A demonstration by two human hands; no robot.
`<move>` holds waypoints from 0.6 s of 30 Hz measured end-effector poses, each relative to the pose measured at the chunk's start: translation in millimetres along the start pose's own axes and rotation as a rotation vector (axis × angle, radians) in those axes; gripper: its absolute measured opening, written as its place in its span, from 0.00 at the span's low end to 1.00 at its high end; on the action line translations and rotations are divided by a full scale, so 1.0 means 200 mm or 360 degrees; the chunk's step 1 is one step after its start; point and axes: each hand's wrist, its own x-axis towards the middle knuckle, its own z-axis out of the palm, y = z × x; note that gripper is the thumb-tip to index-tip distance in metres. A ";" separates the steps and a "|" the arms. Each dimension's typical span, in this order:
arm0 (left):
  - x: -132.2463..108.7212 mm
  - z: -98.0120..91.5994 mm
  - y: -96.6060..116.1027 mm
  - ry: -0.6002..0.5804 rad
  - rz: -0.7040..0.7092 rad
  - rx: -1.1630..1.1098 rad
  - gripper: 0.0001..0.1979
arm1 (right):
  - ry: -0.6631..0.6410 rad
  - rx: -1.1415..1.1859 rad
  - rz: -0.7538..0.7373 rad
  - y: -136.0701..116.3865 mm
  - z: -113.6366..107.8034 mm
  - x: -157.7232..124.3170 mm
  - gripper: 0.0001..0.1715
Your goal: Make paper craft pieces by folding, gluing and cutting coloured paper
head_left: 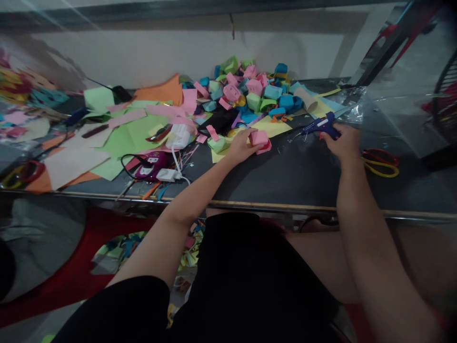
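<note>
My left hand (243, 146) is closed on a small pink paper box (260, 138) over the dark tabletop. Further right, my right hand (345, 141) grips a blue glue gun (321, 125) by its handle, its nozzle pointing left toward the box. Beside my left wrist sits a light green paper piece (216, 144) with a pink strip standing on it. Yellow paper (276, 127) lies flat behind the pink box. A heap of small pink, green and blue paper boxes (254, 87) rises at the back against the wall.
Red-and-yellow-handled scissors (381, 162) lie right of my right hand. A purple power strip (153, 166) with plugs and cords sits left of my left arm. Loose paper sheets (124, 131) cover the left side. A cardboard tube (307, 99) lies at the back. The table's edge (271, 206) crosses before my lap.
</note>
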 end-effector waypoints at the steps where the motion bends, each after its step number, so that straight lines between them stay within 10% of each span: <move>1: 0.00 0.00 0.00 -0.0005 -0.0002 0.0014 0.28 | -0.0007 -0.0016 0.0003 -0.01 -0.01 0.00 0.25; 18: 0.02 0.01 0.01 0.0153 -0.0101 0.0007 0.28 | -0.0058 -0.0027 -0.0044 -0.02 0.08 0.06 0.20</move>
